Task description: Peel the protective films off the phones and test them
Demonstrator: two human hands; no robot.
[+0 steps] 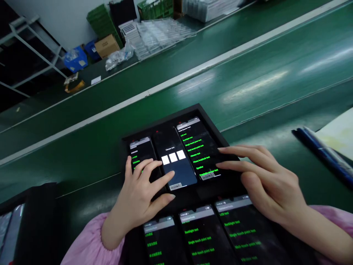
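Note:
Several phones with lit screens lie in two rows in a black tray. My left hand is spread over the back left phone, its index fingertip over the back middle phone, which shows "Vibrator test" and three white squares. My right hand has its fingers apart, with two fingertips near the right edge of the back right phone, which shows a list in green text. Three front phones, among them the front middle one, show green lists too. Neither hand holds anything.
Another black tray with items stands at the lower left. At the right lie a blue plastic-wrapped item and a pale sheet. Beyond the green belt are a cardboard box, blue bins and stacked clear trays.

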